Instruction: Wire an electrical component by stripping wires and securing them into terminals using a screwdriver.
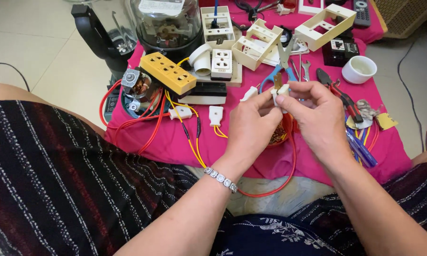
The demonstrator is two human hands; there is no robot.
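Labels on the pink table

A white rectangular label (161,6) sits atop the glass-domed meter (168,23) at 12 o'clock; a small white label (337,44) fronts the black box (339,53) at 2 o'clock.

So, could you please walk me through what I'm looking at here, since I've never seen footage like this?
This is one picture from a camera worn on a person's head, looking down at their own two bare hands; no machine is involved. Their lap, in dark striped cloth, fills the bottom of the view.

The left hand, with a silver bracelet at the wrist, and the right hand together pinch a small white plug with a metal prong sticking up.

In front of them lies a pink cloth spread with electrical parts: a yellow socket strip, a white socket, cream socket frames, red wires and yellow wires, blue-handled scissors, red-handled pliers, a small white cup and a small motor. A glass-domed meter stands behind.
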